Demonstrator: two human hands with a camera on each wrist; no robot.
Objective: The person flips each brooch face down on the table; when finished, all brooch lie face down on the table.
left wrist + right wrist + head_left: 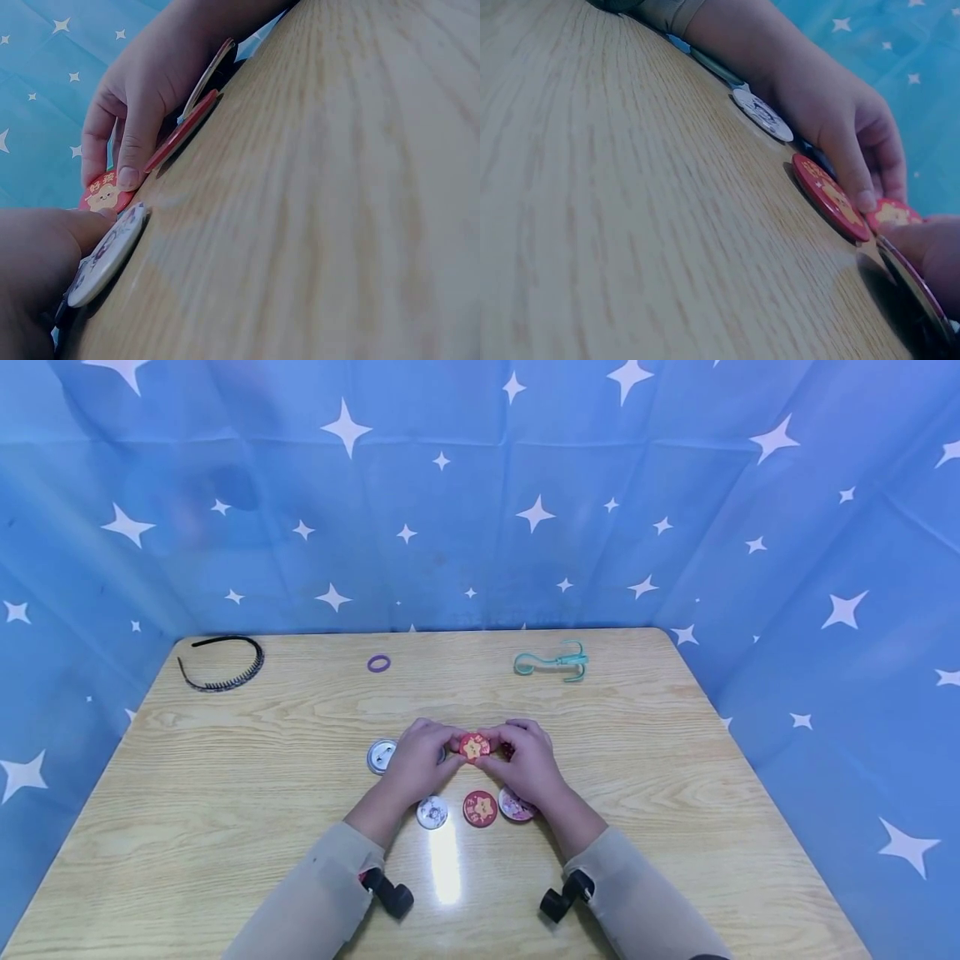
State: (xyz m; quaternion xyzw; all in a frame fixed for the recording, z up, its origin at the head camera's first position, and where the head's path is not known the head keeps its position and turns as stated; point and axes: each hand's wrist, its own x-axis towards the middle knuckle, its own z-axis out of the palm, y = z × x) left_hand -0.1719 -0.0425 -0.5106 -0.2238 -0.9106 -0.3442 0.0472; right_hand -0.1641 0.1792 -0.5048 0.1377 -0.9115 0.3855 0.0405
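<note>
A red pin badge (474,747) with a yellow figure is pinched between both hands over the middle of the table. My left hand (418,762) holds its left edge and my right hand (531,765) its right edge, thumbs at the near side. Nearer me lie a white badge (432,812), a larger red badge (480,808) and a pink-and-white badge (515,804), partly under the right hand. Left of the left hand, a badge (382,756) lies face down with its pin back showing. A dark red badge (507,750) is mostly hidden by the right fingers.
At the back of the wooden table (262,827) lie a black toothed headband (225,681), a purple ring-shaped band (378,663) and a teal hook-shaped item (551,662). A blue star-patterned curtain (465,527) hangs behind and at the sides.
</note>
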